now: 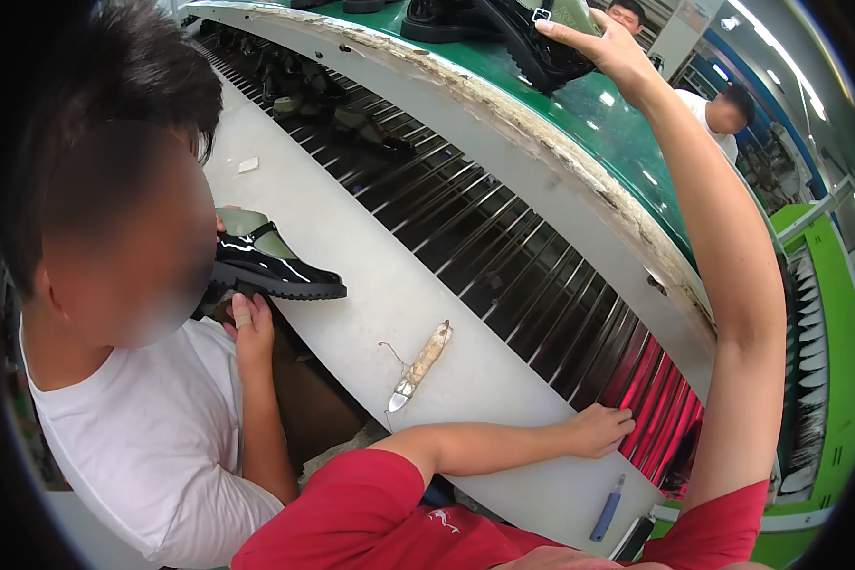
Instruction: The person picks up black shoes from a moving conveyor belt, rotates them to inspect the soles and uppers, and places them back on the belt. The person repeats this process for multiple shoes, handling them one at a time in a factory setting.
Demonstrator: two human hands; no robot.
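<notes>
At the top, my right hand [617,55] grips a black shoe [527,47] with a thick ridged sole, a small buckle and an olive-green lining. My thumb lies beside the buckle; most of my other fingers are behind the shoe. The shoe is at the green raised belt [627,157]. My left hand [600,432] rests at the edge of the white worktable [351,256], beside the rollers. Its fingers are loosely curled, with nothing visible in them. Close by on the tabletop lies a blue-handled tool [608,508].
On my left, a co-worker in white holds a glossy black shoe [275,261]. A cloth-wrapped knife-like tool [421,366] lies on the table. Metal rollers [465,228] run below the belt, carrying more shoes far left. A green machine with bristles [807,361] stands right.
</notes>
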